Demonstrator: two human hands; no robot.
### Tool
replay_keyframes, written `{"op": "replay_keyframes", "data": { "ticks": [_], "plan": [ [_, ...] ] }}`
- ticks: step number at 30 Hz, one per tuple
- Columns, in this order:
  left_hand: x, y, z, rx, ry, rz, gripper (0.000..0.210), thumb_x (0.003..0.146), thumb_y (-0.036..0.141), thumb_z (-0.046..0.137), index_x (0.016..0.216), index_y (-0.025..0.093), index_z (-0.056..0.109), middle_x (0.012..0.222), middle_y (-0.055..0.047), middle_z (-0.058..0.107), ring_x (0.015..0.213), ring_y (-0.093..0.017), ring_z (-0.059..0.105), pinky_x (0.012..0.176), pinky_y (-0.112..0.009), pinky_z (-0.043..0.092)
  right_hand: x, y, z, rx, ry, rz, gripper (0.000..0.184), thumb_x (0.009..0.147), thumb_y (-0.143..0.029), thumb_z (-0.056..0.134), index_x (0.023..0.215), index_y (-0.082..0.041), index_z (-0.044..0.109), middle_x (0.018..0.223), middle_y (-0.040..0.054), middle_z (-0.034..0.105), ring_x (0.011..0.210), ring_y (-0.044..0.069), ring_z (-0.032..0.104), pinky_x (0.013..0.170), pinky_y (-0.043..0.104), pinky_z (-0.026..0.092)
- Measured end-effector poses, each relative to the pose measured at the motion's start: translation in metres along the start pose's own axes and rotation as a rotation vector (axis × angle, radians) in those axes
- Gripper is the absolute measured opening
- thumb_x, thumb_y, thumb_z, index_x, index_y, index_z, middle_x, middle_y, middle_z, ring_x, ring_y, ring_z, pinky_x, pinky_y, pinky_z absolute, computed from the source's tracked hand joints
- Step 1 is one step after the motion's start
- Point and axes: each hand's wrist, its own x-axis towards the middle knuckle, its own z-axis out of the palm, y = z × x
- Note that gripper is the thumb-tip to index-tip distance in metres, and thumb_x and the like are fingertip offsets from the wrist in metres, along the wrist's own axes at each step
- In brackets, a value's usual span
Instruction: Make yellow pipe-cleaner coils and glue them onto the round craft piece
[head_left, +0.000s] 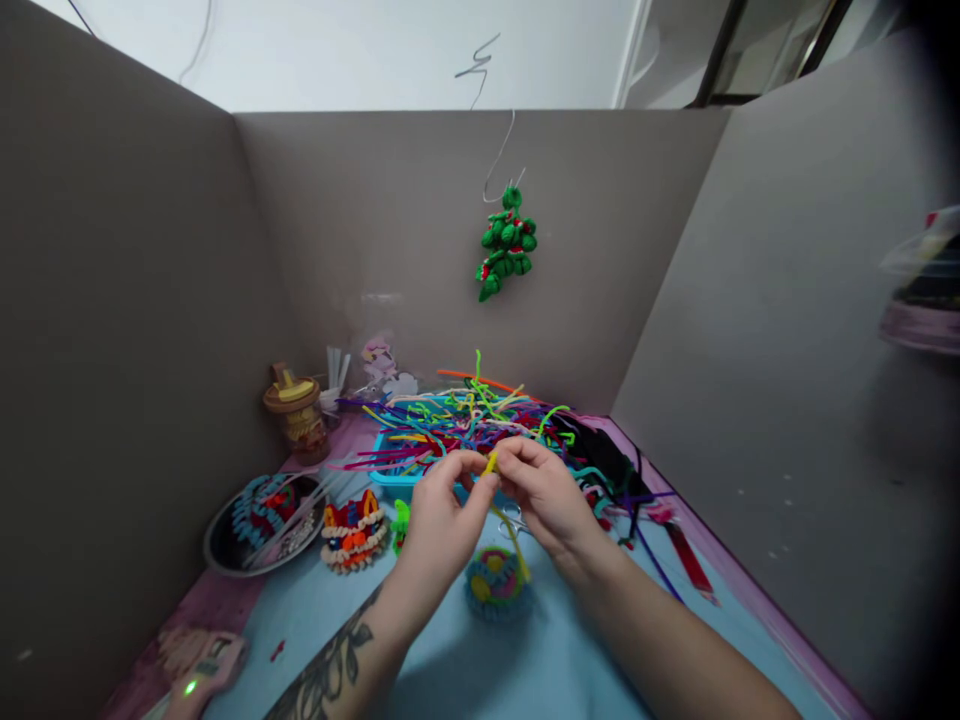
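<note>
A yellow pipe cleaner (512, 535) is pinched between my two hands over the middle of the table, one loose end hanging down. My left hand (452, 500) grips it with thumb and fingers closed. From the other side my right hand (541, 492) pinches the same stem close to the left fingertips. Below them on the blue cloth sits a round blue, yellow and pink pipe-cleaner piece (496, 585); the hanging end passes in front of it. Scissors (514, 519) lie just behind, partly covered by my right hand.
A blue tray (386, 478) heaped with coloured pipe cleaners stands behind my hands. On the left are a metal bowl (225, 558), an orange-cream beaded-looking piece (355, 535), a lidded cup (296, 405) and a glue gun (206, 672). Green pieces (508, 240) hang from a wire on the back panel.
</note>
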Motion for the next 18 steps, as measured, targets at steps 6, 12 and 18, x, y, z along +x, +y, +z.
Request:
{"op": "replay_keyframes", "data": {
  "ticks": [6,12,18],
  "plan": [
    [0.005,-0.003,-0.008,-0.025,0.008,-0.021,0.01,0.082,0.026,0.056,0.078,0.017,0.058,0.074,0.0,0.061,0.067,-0.012,0.056,0.061,-0.022,0.042,0.001,0.005,-0.001,-0.112,-0.029,-0.027,0.022,0.065,-0.036,0.075,0.067,-0.015,0.067,0.057,-0.0033,0.052,0.048,0.006,0.034,0.045,0.021,0.024],
    [0.011,-0.008,-0.012,-0.177,0.038,-0.115,0.014,0.079,0.029,0.06,0.074,0.016,0.057,0.068,0.001,0.058,0.062,-0.012,0.053,0.058,-0.021,0.041,0.001,0.001,0.0,-0.087,-0.12,0.054,0.037,0.067,-0.043,0.074,0.091,-0.015,0.068,0.064,-0.0013,0.058,0.05,0.008,0.047,0.045,0.02,0.035],
    [0.014,-0.008,-0.013,-0.272,-0.006,-0.172,0.017,0.076,0.032,0.063,0.074,0.016,0.057,0.064,0.002,0.058,0.057,-0.011,0.052,0.052,-0.02,0.04,0.002,-0.002,-0.002,-0.253,-0.13,-0.021,0.031,0.071,-0.043,0.069,0.067,-0.016,0.055,0.052,-0.0058,0.048,0.044,0.006,0.04,0.044,0.02,0.032]
  ]
}}
